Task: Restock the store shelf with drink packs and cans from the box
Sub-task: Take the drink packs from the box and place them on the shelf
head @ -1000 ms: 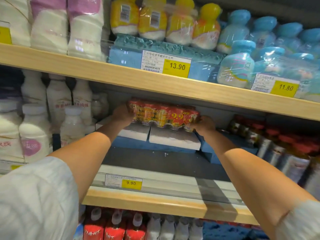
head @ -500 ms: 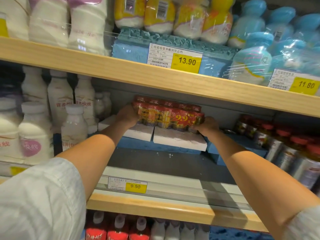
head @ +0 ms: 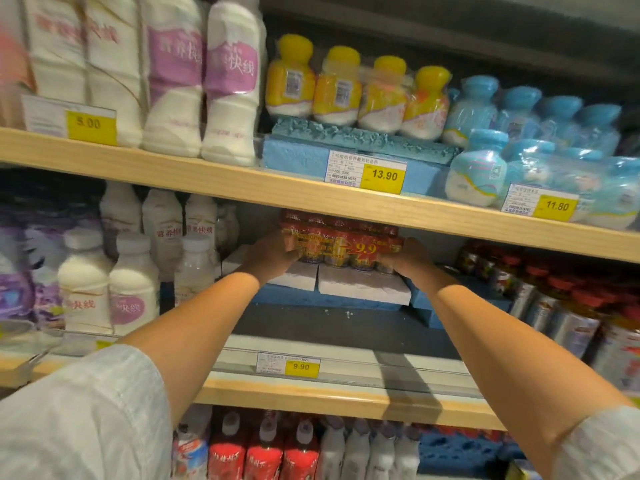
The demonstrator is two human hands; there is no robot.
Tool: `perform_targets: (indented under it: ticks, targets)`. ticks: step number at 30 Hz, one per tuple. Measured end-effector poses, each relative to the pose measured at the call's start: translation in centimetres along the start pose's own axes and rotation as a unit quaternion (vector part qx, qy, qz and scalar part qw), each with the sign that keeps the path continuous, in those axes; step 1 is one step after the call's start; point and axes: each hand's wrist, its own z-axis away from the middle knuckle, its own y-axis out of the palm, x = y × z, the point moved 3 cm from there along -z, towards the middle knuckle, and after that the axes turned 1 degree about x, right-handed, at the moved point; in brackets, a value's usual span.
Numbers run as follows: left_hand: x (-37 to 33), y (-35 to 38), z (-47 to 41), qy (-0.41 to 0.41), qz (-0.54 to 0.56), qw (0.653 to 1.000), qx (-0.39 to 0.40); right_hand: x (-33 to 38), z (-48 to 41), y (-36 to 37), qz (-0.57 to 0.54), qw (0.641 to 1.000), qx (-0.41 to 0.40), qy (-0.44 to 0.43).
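A red shrink-wrapped pack of cans (head: pixel 341 245) with a yellow "9.9" print sits deep on the middle shelf, on top of white foam blocks (head: pixel 363 289). My left hand (head: pixel 268 256) grips the pack's left end. Its right end is held by my right hand (head: pixel 405 259). Both forearms reach in over the shelf's front edge (head: pixel 346 400). The pack's top is partly hidden by the shelf board above (head: pixel 311 194).
White milk bottles (head: pixel 104 285) stand left of the pack, and silver cans with red lids (head: pixel 561 306) stand to its right. Blue foam (head: pixel 322 297) lies under the white blocks. Yellow-capped (head: pixel 356 91) and blue-capped bottles (head: pixel 512 133) fill the upper shelf. Red-labelled bottles (head: pixel 263 452) stand below.
The camera has tilted upward, so the shelves sit lower in the picture. Both hands still hold the pack on the white blocks, which looks slightly further back.
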Motion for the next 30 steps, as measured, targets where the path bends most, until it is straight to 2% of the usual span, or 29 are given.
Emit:
perform_targets:
  ticks: [3,6,11,14,17,23,27,30]
  targets:
    - [-0.8,-1.8,1.7,0.020,-0.022,1.000,0.007,1.8,2.9,-0.1,-0.002,0.999,0.003,-0.047]
    - [-1.6,-3.5,3.7,-0.005,-0.065,0.998,0.015,3.5,6.2,-0.4,-0.014,0.998,0.004,-0.062]
    - [-2.4,-5.7,7.9,-0.069,-0.134,0.985,0.090,6.1,12.0,0.2,0.041,0.999,0.020,0.008]
    - [-2.4,-7.3,11.0,-0.024,-0.138,0.982,0.126,6.8,16.1,0.5,0.057,0.997,0.042,0.038]
    - [-2.9,-9.4,14.2,0.049,-0.106,0.988,0.103,7.6,19.5,1.4,0.080,0.993,0.088,-0.016]
    - [-1.3,-11.9,20.8,0.175,-0.087,0.966,0.167,9.5,26.9,3.4,0.036,0.975,0.161,-0.148]
    - [1.2,-12.4,24.9,0.175,-0.081,0.962,0.191,10.2,30.6,5.7,0.017,0.954,0.227,-0.197]
    - [3.8,-12.0,27.8,0.131,-0.072,0.967,0.208,9.8,32.4,8.6,0.008,0.936,0.283,-0.210]
